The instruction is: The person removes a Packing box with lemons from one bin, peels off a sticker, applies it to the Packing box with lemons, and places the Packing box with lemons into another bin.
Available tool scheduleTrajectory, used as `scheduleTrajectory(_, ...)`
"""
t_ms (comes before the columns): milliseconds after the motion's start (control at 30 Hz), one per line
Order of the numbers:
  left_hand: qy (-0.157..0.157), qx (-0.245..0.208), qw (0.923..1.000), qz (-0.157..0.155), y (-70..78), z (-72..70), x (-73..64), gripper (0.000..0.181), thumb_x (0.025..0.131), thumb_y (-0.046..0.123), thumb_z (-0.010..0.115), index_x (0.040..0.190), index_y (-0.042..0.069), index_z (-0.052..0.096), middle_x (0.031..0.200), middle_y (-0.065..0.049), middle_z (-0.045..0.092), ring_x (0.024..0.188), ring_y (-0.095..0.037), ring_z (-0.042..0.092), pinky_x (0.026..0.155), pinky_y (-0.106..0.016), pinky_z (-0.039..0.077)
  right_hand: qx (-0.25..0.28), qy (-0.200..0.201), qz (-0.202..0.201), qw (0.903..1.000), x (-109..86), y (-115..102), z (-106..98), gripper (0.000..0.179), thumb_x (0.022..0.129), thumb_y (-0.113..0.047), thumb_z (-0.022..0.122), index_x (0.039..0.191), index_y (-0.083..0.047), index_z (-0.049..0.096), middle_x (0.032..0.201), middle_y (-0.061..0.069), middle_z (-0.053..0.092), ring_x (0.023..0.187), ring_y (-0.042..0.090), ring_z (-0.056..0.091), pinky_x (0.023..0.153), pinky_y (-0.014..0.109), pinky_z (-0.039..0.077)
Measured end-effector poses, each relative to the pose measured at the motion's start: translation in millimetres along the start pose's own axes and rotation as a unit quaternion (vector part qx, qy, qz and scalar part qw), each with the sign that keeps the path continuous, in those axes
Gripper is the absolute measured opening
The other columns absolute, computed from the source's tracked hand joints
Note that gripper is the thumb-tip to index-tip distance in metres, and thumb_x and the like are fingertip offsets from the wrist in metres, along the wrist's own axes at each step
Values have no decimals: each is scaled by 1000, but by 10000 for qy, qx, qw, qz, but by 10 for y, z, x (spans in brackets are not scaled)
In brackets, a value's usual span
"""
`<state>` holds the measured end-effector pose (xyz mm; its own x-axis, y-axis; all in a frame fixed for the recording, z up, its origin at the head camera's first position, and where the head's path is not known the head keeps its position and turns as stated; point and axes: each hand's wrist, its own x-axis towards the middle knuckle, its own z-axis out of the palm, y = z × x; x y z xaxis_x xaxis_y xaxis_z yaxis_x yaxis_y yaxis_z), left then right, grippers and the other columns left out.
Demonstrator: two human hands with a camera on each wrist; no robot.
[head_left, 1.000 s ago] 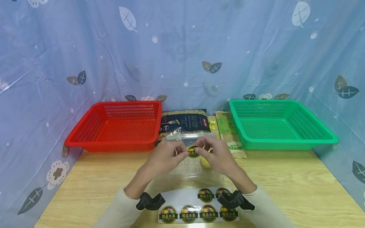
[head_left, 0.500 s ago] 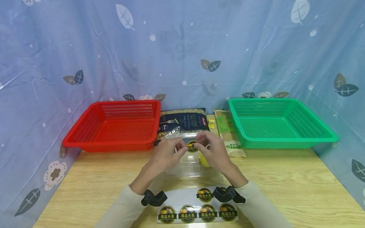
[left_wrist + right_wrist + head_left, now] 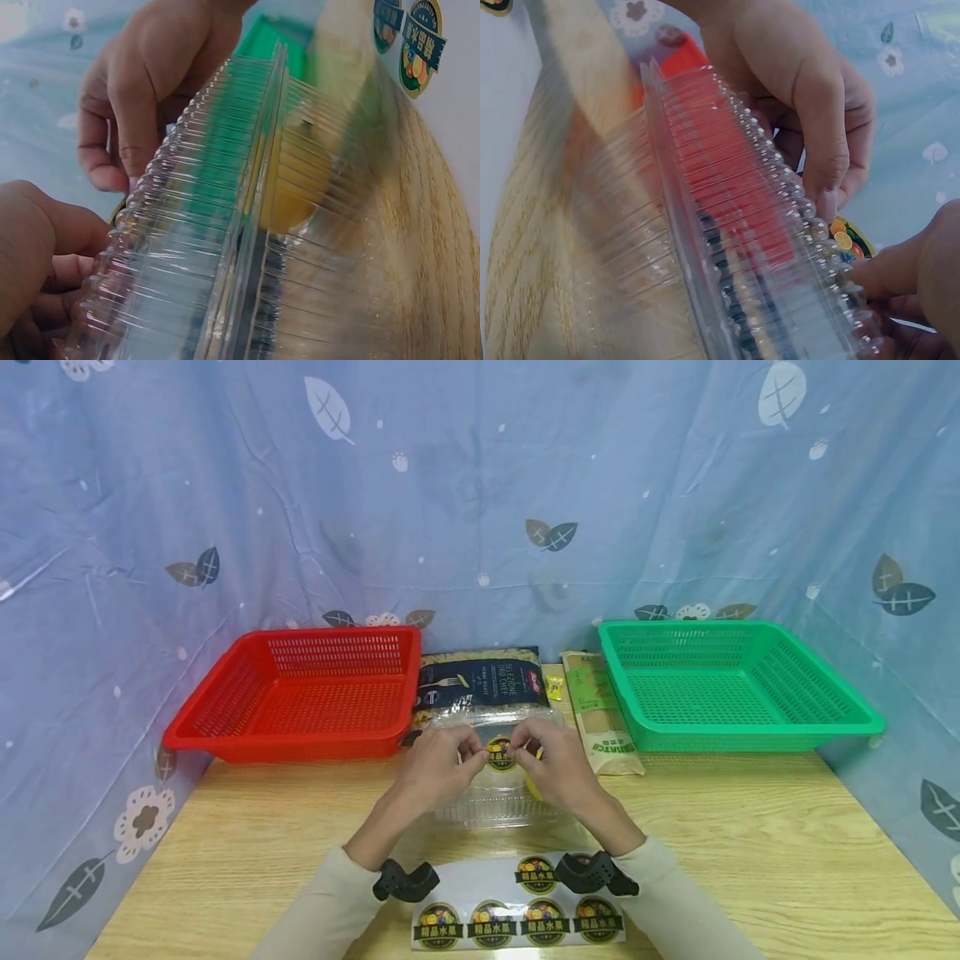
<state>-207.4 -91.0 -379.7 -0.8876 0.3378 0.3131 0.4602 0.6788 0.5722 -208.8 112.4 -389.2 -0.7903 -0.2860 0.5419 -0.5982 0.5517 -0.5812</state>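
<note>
Thumb and fingers of my left hand point(image 3: 442, 766) pinch the left edge of a round black-and-gold fruit sticker point(image 3: 500, 753). On its right edge my right hand point(image 3: 558, 766) pinches the same sticker. Below it is a closed clear plastic clamshell box point(image 3: 487, 812), and the sticker lies close over the lid's top in the head view. A yellow fruit point(image 3: 296, 180) shows through the box's ribbed wall in the left wrist view; my right hand partly covers it from above. In the right wrist view, the sticker point(image 3: 847, 238) is mostly hidden behind the lid's edge.
In front of the box lies a white sheet point(image 3: 480, 881) with several more stickers. Behind stands a pasta bag point(image 3: 487, 681), beside a small yellow packet point(image 3: 554, 687) and a green-and-tan package point(image 3: 600, 714). A red basket point(image 3: 292, 747) flanks the left, a green basket point(image 3: 750, 739) the right.
Both hands have brought the sticker slightly left and lower toward the lid, and it looks smaller than a second ago. The head view has shifted slightly.
</note>
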Motion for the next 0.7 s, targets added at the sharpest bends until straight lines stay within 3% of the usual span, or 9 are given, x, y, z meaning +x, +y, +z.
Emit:
scheduleTrajectory(167, -41, 102, 9999, -74, -20, 26, 18, 13, 93, 19, 71, 80, 19, 68, 61, 13, 56, 51, -8, 45, 63, -31, 40, -537, -89, -87, 9985, 4, -5, 18, 15, 83, 1, 79, 84, -12, 71, 79, -3, 67, 67, 9, 58, 61, 25, 50)
scheduleTrajectory(367, -54, 408, 9990, -153, -8, 63, 13, 12, 93, 20, 72, 81, 18, 68, 61, 11, 53, 53, -8, 45, 47, -24, 37, -897, -261, -89, 9956, -23, -25, 46, 11, 84, -2, 80, 93, -8, 77, 86, -2, 68, 63, 6, 52, 57, 23, 45)
scheduleTrajectory(700, 123, 653, 9977, -134, -5, 82, 4, 13, 93, 20, 72, 80, 17, 68, 58, 9, 49, 53, -9, 43, 48, -23, 33, -1293, -388, -135, 9908, -40, -39, 68, 15, 83, -10, 83, 96, -7, 77, 87, -1, 66, 63, 7, 49, 54, 22, 41)
